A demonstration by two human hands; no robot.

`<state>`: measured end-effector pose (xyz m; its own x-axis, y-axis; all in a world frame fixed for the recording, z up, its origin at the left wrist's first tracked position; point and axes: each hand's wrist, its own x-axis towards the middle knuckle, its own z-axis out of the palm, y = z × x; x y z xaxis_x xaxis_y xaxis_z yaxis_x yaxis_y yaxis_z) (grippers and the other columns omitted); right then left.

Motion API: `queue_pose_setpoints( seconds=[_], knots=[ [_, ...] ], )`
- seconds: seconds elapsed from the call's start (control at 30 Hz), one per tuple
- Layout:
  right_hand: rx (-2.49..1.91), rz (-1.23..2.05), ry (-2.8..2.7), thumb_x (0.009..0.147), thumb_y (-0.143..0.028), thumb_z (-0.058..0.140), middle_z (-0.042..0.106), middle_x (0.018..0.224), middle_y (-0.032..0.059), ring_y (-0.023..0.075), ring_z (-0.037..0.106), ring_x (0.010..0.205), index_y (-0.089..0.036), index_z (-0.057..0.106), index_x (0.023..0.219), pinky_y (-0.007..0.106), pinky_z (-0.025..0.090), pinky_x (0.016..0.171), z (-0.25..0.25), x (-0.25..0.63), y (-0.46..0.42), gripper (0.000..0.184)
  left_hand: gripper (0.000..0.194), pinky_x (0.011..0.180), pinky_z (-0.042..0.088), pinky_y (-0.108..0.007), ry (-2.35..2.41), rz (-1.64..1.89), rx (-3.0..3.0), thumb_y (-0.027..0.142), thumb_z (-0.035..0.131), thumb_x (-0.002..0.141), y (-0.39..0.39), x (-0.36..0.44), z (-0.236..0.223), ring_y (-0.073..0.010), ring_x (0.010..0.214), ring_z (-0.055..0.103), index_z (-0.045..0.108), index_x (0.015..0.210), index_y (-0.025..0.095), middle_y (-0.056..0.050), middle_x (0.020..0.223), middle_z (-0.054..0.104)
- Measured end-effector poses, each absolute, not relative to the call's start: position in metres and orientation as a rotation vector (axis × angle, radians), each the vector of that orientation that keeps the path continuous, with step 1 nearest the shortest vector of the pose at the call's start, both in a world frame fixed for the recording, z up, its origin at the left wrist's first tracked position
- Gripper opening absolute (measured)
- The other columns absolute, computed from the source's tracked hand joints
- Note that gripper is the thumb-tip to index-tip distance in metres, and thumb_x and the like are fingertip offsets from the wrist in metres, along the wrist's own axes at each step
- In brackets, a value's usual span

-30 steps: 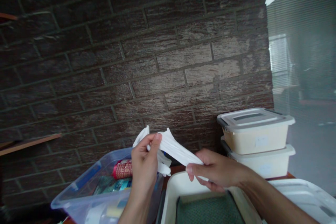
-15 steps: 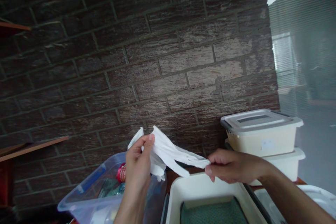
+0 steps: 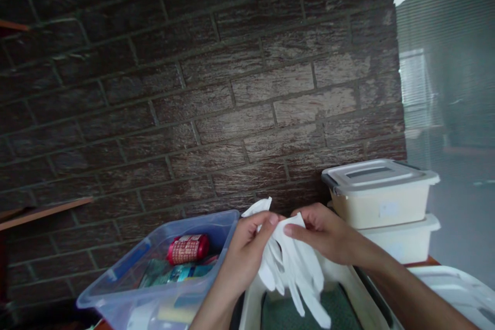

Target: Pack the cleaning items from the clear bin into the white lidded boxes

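A pair of white gloves (image 3: 303, 263) hangs from my two hands, fingers dangling down. My left hand (image 3: 251, 240) pinches the gloves near the cuff, thumb on top. Close beside it, my right hand (image 3: 323, 232) grips the other cuff edge between thumb and fingers. Below the gloves stands an open white bin (image 3: 363, 294) with a dark green textured item (image 3: 332, 307) inside; the gloves cover part of it.
On the left, a clear blue-tinted bin (image 3: 112, 283) holds a red can-like container (image 3: 188, 249) and other items. Two lidded white boxes (image 3: 381, 206) are stacked at right, near a white lid (image 3: 460, 289). A brick wall (image 3: 232, 113) rises behind.
My right hand has moved from the glove fingertips to the cuff, next to my left hand. My left hand has shifted right, and the gloves now hang down rather than stretch sideways.
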<state>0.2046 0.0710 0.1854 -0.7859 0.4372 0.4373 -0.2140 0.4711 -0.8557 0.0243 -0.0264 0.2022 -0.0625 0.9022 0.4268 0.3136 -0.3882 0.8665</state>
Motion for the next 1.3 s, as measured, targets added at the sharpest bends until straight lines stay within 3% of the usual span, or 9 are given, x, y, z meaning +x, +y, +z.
queue_pose_setpoints(
  seconds=[0.13,0.23,0.37,0.43,0.53,0.67,0.9,1.1,1.3],
  knots=[
    [-0.128,1.403,-1.971,0.098,-0.047,0.061,0.067,0.081,0.0028,0.0118,0.053,0.068,-0.011,0.073,0.096,0.023,0.04,0.062,0.193,0.214,0.073,0.038,0.038,0.075,0.05,-0.024,1.229,1.575,1.616,0.042,0.059,0.098,-0.02,0.016,0.199,-0.0174,0.086,0.065,0.07,0.128,0.023,-0.006,0.101,0.072],
    [-0.119,1.515,-1.917,0.097,-0.044,0.063,0.071,0.085,0.0055,0.0128,0.058,0.069,-0.011,0.075,0.099,0.023,0.043,0.064,0.198,0.223,0.07,0.036,0.062,0.07,0.055,-0.028,1.133,1.569,1.537,0.041,0.06,0.097,-0.017,0.016,0.197,-0.018,0.079,0.068,0.04,0.156,0.033,-0.007,0.115,0.072],
    [-0.057,1.683,-1.876,0.094,-0.042,0.067,0.073,0.092,0.0064,0.0152,0.063,0.077,-0.013,0.075,0.103,0.025,0.047,0.071,0.201,0.224,0.062,0.031,0.094,0.078,0.056,-0.03,1.072,1.707,1.469,0.036,0.069,0.092,-0.016,0.025,0.195,-0.0207,0.087,0.071,0.008,0.164,0.034,-0.008,0.118,0.072],
    [-0.017,1.693,-1.856,0.094,-0.041,0.068,0.073,0.095,0.0063,0.0166,0.063,0.083,-0.014,0.075,0.105,0.026,0.048,0.076,0.201,0.219,0.057,0.03,0.092,0.079,0.055,-0.029,1.062,1.747,1.437,0.034,0.074,0.088,-0.014,0.027,0.193,-0.0201,0.089,0.07,0.018,0.161,0.03,-0.007,0.111,0.073],
    [0.03,1.633,-1.862,0.093,-0.041,0.069,0.071,0.092,0.0055,0.0165,0.062,0.083,-0.013,0.075,0.103,0.026,0.046,0.076,0.198,0.206,0.052,0.031,0.043,0.064,0.048,-0.022,1.054,1.673,1.449,0.038,0.075,0.087,-0.007,0.027,0.186,-0.0138,0.07,0.061,0.057,0.122,0.021,-0.001,0.086,0.07],
    [0.008,1.636,-1.858,0.091,-0.04,0.07,0.069,0.088,0.0044,0.0151,0.059,0.077,-0.012,0.074,0.103,0.026,0.043,0.071,0.188,0.188,0.047,0.03,0.037,0.055,0.035,-0.019,1.055,1.635,1.481,0.043,0.078,0.084,0.001,0.024,0.179,-0.009,0.059,0.046,0.052,0.079,0.018,0.005,0.065,0.055],
    [-0.1,1.568,-1.671,0.086,-0.037,0.077,0.072,0.088,0.0038,0.0179,0.063,0.085,-0.015,0.077,0.097,0.028,0.045,0.079,0.186,0.18,0.045,0.026,0.036,0.056,0.034,-0.02,1.077,1.692,1.446,0.042,0.08,0.081,-0.004,0.026,0.185,-0.0099,0.06,0.046,0.055,0.076,0.017,0.004,0.065,0.056],
    [-0.292,1.233,-1.754,0.087,-0.045,0.073,0.068,0.081,0.0056,0.0165,0.058,0.071,-0.013,0.08,0.09,0.027,0.042,0.062,0.189,0.191,0.066,0.033,0.017,0.06,0.042,-0.021,1.051,1.598,1.436,0.03,0.074,0.087,-0.007,0.028,0.182,-0.0112,0.062,0.053,0.072,0.095,0.016,0.0,0.074,0.066],
    [-0.253,1.087,-1.788,0.083,-0.041,0.079,0.07,0.112,0.01,0.027,0.056,0.12,-0.022,0.084,0.088,0.036,0.044,0.098,0.193,0.202,0.072,0.021,0.021,0.062,0.044,-0.021,0.956,1.517,1.395,0.032,0.073,0.088,-0.009,0.031,0.185,-0.0125,0.064,0.056,0.076,0.102,0.017,-0.002,0.075,0.069]
  ],
)
